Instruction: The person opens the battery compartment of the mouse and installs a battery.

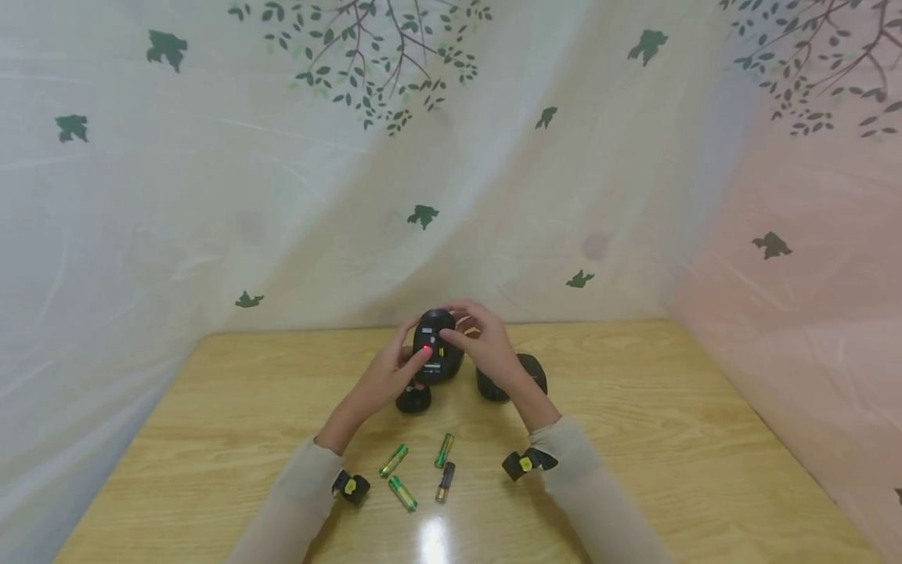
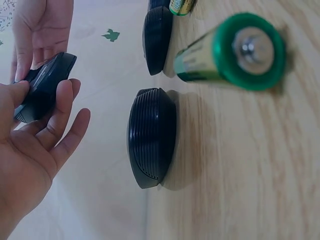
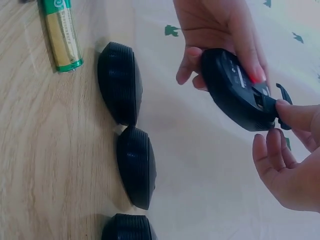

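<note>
Left hand (image 1: 386, 374) curled round the upturned black mouse (image 1: 440, 371), up above the surface (image 1: 634, 431), red light (image 1: 426, 347) aglow! Right hand (image 1: 491, 348) pinching a small black piece (image 3: 283, 122) at the mouse's edge; four batteries (image 1: 403, 493) lying nearer the person.

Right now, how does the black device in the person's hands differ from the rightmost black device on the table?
The held black device is raised in the left hand, while the rightmost black device rests on the table.
The held one is tilted; the rightmost one lies level.
A red light glows at the held one; none shows on the rightmost one.
Both are black and rounded.
</note>
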